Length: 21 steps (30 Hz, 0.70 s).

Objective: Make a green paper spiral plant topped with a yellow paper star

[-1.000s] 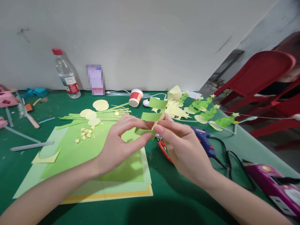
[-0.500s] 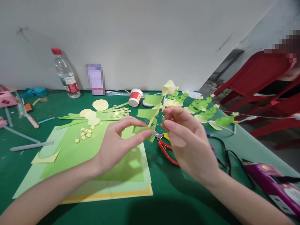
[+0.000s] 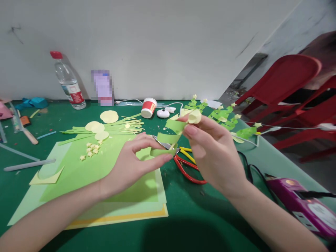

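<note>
A paper flower with a pale yellow head and green paper leaves along its stem is held between my two hands. My right hand pinches the stem just below the head. Lower down, my left hand has thumb and fingers closed around the bottom leaf. Behind the flower, scissors with red handles and yellow-handled pliers or cutters lie on the table, partly hidden by my hands. Small folded paper stars rest on stacked green paper sheets to the left.
Green paper strips and pale yellow paper circles lie behind the sheets. At the back stand a water bottle and a phone; a paper cup lies tipped. Finished leafy star sprays and a purple power strip are at right.
My right hand has taken hold of the stem under the flower head, and the flower has tilted to the right and lower. My left hand stays at the bottom leaf.
</note>
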Tool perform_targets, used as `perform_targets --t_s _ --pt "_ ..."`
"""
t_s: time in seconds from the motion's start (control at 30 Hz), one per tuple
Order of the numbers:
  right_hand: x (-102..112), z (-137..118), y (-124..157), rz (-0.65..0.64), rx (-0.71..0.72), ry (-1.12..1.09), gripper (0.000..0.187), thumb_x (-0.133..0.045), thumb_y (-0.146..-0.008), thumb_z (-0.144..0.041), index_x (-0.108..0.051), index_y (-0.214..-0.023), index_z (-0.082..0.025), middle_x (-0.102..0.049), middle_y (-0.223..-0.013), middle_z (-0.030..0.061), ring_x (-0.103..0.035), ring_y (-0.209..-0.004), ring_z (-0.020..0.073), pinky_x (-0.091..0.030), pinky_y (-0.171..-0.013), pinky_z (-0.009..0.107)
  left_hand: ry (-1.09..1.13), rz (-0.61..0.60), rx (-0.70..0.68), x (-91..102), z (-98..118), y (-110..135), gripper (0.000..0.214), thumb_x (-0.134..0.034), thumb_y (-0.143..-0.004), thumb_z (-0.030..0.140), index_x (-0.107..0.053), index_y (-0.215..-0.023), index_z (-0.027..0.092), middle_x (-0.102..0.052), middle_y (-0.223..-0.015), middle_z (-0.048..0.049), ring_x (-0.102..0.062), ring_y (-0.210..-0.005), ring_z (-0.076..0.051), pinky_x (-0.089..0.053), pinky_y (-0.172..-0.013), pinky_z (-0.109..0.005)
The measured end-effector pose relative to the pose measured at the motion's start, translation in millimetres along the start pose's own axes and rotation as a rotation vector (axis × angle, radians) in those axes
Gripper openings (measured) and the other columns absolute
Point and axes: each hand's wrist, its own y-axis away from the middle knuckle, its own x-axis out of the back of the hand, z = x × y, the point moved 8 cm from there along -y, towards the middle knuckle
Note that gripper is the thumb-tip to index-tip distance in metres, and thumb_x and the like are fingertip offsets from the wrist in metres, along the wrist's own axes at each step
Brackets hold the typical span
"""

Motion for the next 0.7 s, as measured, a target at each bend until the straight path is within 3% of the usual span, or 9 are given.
perform_targets --t_s 0.13,0.37,0.7 --pt "-2.5 -0.7 0.1 -0.030 -0.007 -0.023 0.002 -0.065 -0.074 -0.028 -0.066 -0.073 -0.028 -0.049 -0.077 -0.0014 -0.046 -0.075 0.0119 -0.039 -0.068 0.027 -0.001 -0.006 0.011 -0.3 -1.7 -1.1 0.011 -0.070 -0.071 0.034 -0.067 -0.072 0.023 -0.070 -0.081 -0.0001 -0.063 -0.084 -0.018 -0.049 -0.079 -0.033" --pt "-2.2 -0.8 2.5 -0.004 -0.029 -0.031 0.011 -0.067 -0.071 -0.025 -0.059 -0.063 -0.022 -0.045 -0.080 -0.0008 -0.042 -0.075 0.0114 -0.038 -0.065 0.025 0.008 -0.025 0.056 -1.3 -4.9 -0.9 0.015 -0.071 -0.069 0.037 -0.066 -0.070 0.023 -0.069 -0.079 0.0007 -0.063 -0.083 -0.017 -0.047 -0.078 -0.030" --pt "-1.8 1.5 3.1 0.010 -0.051 0.011 0.014 -0.068 -0.068 -0.027 -0.057 -0.061 -0.021 -0.047 -0.080 0.0004 -0.044 -0.078 0.0123 -0.039 -0.066 0.025 0.023 -0.043 0.107 -3.4 -12.4 0.1 0.021 -0.071 -0.068 0.039 -0.062 -0.066 0.020 -0.067 -0.075 0.0015 -0.062 -0.074 -0.015 -0.046 -0.072 -0.029"
